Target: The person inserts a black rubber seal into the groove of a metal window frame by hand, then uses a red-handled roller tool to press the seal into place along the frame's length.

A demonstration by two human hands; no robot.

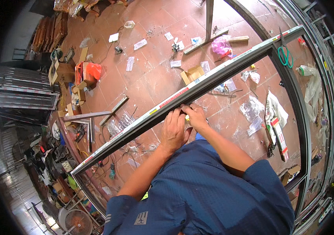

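Observation:
A large dark metal frame [222, 71] with a taped white upper edge stands slantwise before me. Both hands are at the near side of its long bar, close together. My left hand [172, 131] has its fingers bent and pressed together against the bar. Just right of it, my right hand [195, 117] is closed, its fingertips at the bar's lower edge. A small white and yellow thing [187, 117] shows between the hands; its kind is too small to tell. What the fingertips hold is hidden. Scissors with green handles [285, 56] hang at the frame's far right corner.
On the tiled floor lie an open cardboard box [193, 74], a pink plastic bag [221, 47], plastic scraps and metal offcuts. A long white and red box [279, 139] lies to the right. Stacked frames [24, 90] and a fan [77, 222] stand left; long profiles [324, 58] line the right.

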